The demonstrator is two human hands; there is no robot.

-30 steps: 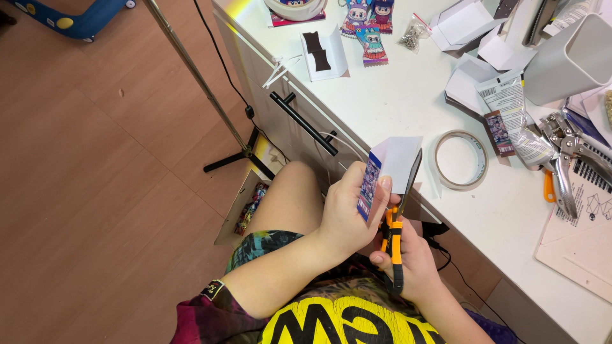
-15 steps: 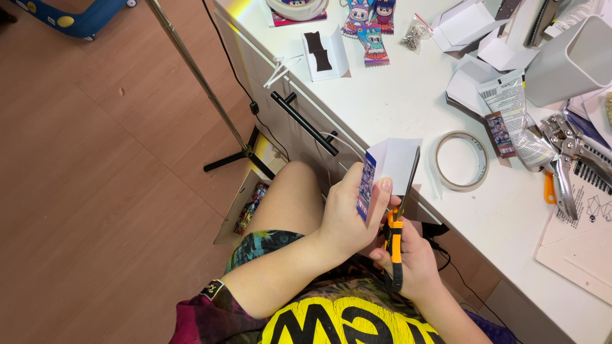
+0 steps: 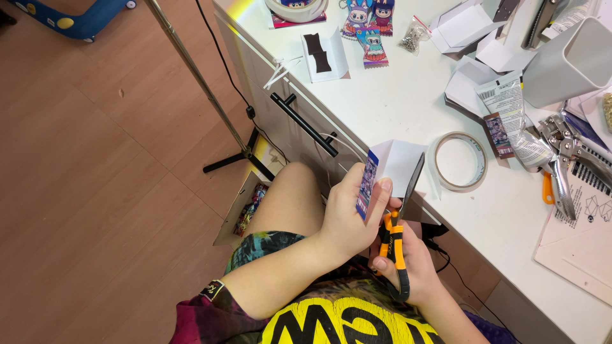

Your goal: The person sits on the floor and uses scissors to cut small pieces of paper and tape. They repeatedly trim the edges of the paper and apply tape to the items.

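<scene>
Left hand (image 3: 347, 220): fingers closed on folded white card (image 3: 389, 167) with printed blue edge, held upright just off near edge of desk (image 3: 395, 102), above lap.
Right hand (image 3: 408, 264): wrapped around orange-and-black handles of scissors (image 3: 398, 236); dark blades slightly parted along card's right edge.
Tape roll (image 3: 460, 161): flat on desk, just right of card.
Pliers (image 3: 561, 159): toward right edge.
Grey bin (image 3: 570, 60): far right corner.
Cartoon stickers (image 3: 370, 25): far edge.
Black drawer handle (image 3: 303, 123): on desk front.

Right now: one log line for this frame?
left hand: holds card | right hand: scissors, blade at card | tape ring on desk
</scene>
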